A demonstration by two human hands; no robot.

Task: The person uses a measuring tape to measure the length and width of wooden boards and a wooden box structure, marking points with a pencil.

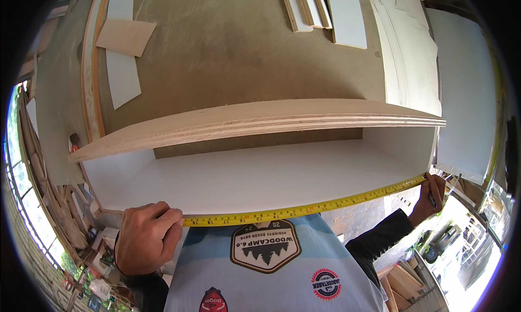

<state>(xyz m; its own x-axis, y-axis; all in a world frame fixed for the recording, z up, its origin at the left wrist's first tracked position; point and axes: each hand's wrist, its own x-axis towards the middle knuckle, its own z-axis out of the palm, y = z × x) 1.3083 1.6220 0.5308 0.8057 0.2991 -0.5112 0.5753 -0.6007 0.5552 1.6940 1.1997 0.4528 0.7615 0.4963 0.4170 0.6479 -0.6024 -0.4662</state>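
Observation:
A yellow measuring tape (304,208) is stretched along the near front edge of an open plywood cabinet box (255,122) with a white inside. My left hand (145,237) is closed around the tape's body at the cabinet's left end. At the cabinet's right corner my right hand (431,197) pinches the tape's far end, with a dark pen-like object between its fingers. Both arms wear dark sleeves.
Several white and bare wood offcuts (124,57) lie on the brown floor beyond the cabinet. White panels (347,13) lean at the far right. Stacked timber (404,285) lies at the lower right, and window bars run down the left edge.

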